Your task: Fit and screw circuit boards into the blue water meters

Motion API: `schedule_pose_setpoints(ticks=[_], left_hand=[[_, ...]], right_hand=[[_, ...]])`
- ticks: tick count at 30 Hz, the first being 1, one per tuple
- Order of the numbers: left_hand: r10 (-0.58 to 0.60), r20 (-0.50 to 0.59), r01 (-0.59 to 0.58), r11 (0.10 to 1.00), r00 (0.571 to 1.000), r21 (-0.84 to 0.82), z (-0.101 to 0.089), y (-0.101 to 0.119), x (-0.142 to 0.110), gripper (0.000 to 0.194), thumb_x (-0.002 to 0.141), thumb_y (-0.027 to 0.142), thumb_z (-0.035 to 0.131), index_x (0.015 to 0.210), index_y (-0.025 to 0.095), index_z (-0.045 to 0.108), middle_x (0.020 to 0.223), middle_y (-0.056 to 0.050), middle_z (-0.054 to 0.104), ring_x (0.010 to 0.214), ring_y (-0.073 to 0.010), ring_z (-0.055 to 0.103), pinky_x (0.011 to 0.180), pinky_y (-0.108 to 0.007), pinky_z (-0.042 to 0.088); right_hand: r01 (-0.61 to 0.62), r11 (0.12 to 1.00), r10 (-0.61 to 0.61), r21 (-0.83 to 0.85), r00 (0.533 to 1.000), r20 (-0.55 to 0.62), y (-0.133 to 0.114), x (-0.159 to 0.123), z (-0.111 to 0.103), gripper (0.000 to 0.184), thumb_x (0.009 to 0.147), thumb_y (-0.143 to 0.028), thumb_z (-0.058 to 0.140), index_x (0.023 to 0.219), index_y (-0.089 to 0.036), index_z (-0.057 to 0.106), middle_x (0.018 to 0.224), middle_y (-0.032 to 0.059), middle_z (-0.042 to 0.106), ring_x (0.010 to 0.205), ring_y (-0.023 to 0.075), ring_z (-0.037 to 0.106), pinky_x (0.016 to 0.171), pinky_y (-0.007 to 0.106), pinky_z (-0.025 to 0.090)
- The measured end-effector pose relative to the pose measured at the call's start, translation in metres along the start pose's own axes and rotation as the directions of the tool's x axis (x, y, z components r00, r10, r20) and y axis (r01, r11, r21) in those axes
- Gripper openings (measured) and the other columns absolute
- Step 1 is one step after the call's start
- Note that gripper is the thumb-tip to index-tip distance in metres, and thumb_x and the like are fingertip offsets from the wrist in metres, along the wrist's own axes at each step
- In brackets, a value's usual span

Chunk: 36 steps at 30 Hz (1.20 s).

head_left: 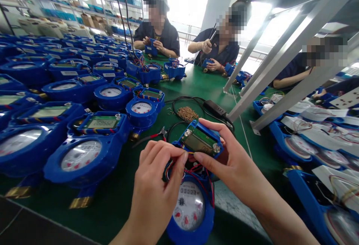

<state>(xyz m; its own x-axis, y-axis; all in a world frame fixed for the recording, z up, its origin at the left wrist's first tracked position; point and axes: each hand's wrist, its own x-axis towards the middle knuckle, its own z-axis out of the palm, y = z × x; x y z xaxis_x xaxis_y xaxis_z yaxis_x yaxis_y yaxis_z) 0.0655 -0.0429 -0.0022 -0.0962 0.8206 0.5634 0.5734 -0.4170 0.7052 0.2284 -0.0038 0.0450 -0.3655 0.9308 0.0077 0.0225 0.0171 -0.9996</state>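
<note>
A blue water meter (187, 207) with a white dial and red pointers lies on the green table in front of me. Above its dial, my right hand (234, 159) grips a small circuit board with a display (201, 142), set in a blue frame and tilted up. Thin coloured wires (198, 168) run from the board down into the meter body. My left hand (159, 179) is closed in a pinch at the board's lower left edge, on the wires there. Pliers (153, 136) with red handles lie just beyond my left hand.
Many blue water meters (84, 151) crowd the left. A pile of brass screws (187, 114), a black cable and a black power adapter (214, 107) lie ahead. Metal posts (263, 73) rise at right, beside open meters (301, 146). Co-workers (158, 28) sit across the table.
</note>
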Motion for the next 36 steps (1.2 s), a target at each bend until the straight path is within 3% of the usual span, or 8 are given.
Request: schedule_pose_setpoints(ticks=[3,8,14,28,36], left_hand=[[0.035,-0.029,-0.034,0.999,0.999,0.035,0.000,0.001,0.000,0.016,0.094,0.009,0.059,0.086,0.021,0.056,0.082,0.001,0.059,0.085,-0.0162,0.052,0.080,-0.031,0.043],[-0.018,0.000,0.017,1.000,1.000,-0.020,-0.001,0.003,0.000,0.018,0.095,0.009,0.055,0.081,0.021,0.053,0.079,0.001,0.056,0.081,-0.0160,0.051,0.077,-0.031,0.042],[-0.013,0.000,0.013,0.999,1.000,-0.044,0.001,0.005,0.000,0.021,0.096,0.009,0.053,0.080,0.022,0.050,0.077,0.002,0.052,0.078,-0.0165,0.049,0.074,-0.033,0.040],[0.047,0.029,-0.047,0.999,0.998,-0.028,0.002,0.003,0.002,0.019,0.096,0.007,0.055,0.085,0.023,0.054,0.083,0.003,0.057,0.082,-0.0148,0.052,0.077,-0.030,0.042],[-0.046,0.056,0.048,0.998,0.997,-0.039,0.002,0.006,0.001,0.021,0.096,0.011,0.052,0.080,0.023,0.048,0.077,0.002,0.051,0.076,-0.0164,0.050,0.074,-0.031,0.041]], right_hand=[[-0.015,0.997,0.018,0.074,0.999,-0.038,0.004,0.001,0.004,0.056,0.084,-0.020,0.079,0.132,-0.031,0.053,0.125,0.0000,0.070,0.115,0.0187,0.068,0.104,0.035,0.056],[-0.019,0.984,0.035,0.176,0.995,-0.089,0.011,0.002,0.007,0.059,0.081,-0.020,0.083,0.132,-0.032,0.055,0.117,-0.0016,0.074,0.107,0.0167,0.071,0.100,0.033,0.057],[-0.010,0.977,0.039,0.215,0.990,-0.135,0.014,0.000,0.011,0.059,0.080,-0.021,0.085,0.131,-0.033,0.057,0.119,-0.0017,0.074,0.111,0.0184,0.071,0.099,0.032,0.057],[-0.051,0.945,0.088,0.324,0.991,-0.098,0.010,0.001,0.009,0.061,0.079,-0.021,0.087,0.131,-0.029,0.056,0.108,-0.0008,0.076,0.097,0.0136,0.073,0.086,0.023,0.059],[-0.042,0.948,0.085,0.315,0.989,-0.123,0.009,-0.001,0.011,0.061,0.077,-0.021,0.087,0.130,-0.032,0.057,0.110,-0.0006,0.075,0.097,0.0161,0.073,0.089,0.028,0.059]])
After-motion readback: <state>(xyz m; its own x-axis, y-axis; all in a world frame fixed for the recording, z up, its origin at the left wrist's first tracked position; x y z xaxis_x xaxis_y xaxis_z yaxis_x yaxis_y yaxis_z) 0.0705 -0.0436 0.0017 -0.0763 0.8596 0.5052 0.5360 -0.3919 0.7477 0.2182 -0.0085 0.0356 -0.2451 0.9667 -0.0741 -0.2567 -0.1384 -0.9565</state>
